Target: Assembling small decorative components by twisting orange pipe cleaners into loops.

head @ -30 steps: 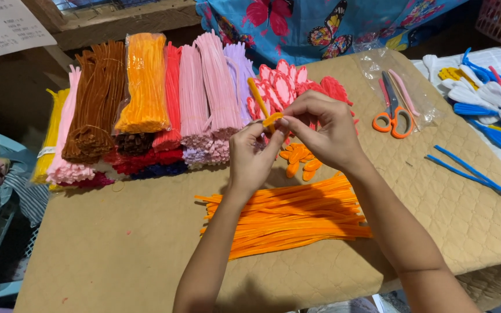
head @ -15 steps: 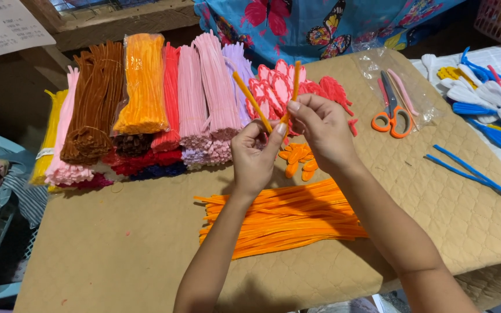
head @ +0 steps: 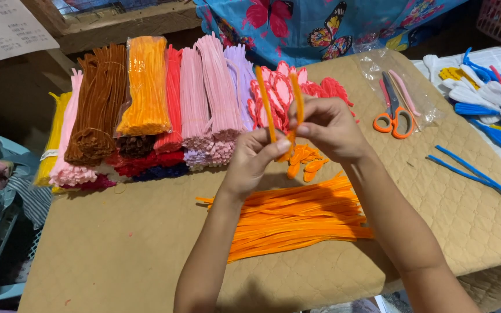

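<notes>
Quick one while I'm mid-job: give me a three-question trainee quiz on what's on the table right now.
1. True or false: both hands pinch one orange pipe cleaner bent into two upright strands.
2. What lies flat on the table directly below the hands?
A. scissors
B. a pile of orange pipe cleaners
C. blue stems
3. The orange-handled scissors lie inside a clear plastic ____.

Key:
1. True: left hand, right hand.
2. B: the pile.
3. bag.
</notes>
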